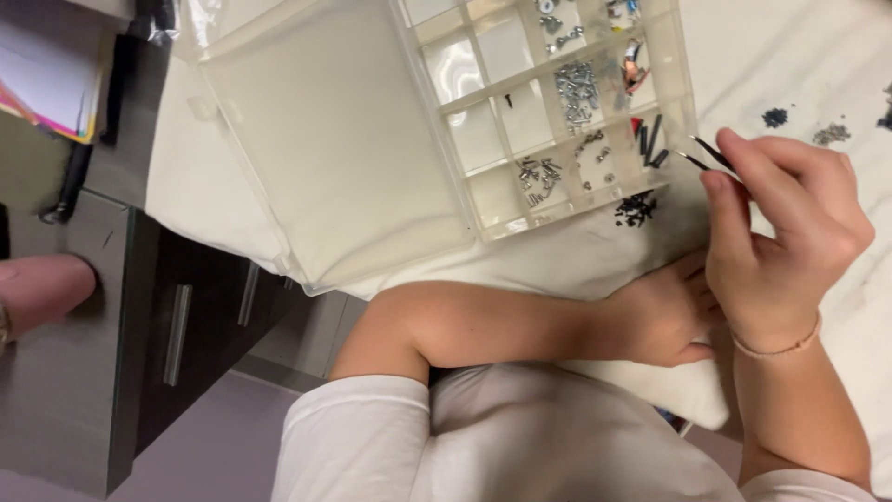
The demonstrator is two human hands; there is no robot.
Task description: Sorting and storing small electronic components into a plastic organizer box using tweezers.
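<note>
At the far left I see papers (51, 79) with pink and yellow edges stacked on a dark cabinet (139, 307) with two bar handles. Right of that, a white cloth (214, 177) covers the table, and on it lies a clear plastic box (548, 112), its lid (325, 139) swung open flat to the left. The box's compartments hold small silver screws, a few black rods and a red-and-copper bit; some compartments look bare. Just outside the box's lower right corner sits a little heap of black screws (636, 208) on the cloth.

My left hand (664, 316) rests flat on the cloth below that heap, forearm lying across the table edge, fingers hidden behind my other hand, so I cannot tell how they are set. My right hand (785, 237) is raised just right of the box, wrist bent, fingers pinched closed on black tweezers (706, 153) whose tips point at the box's right edge. More dark specks (775, 117) lie on the cloth beyond.
</note>
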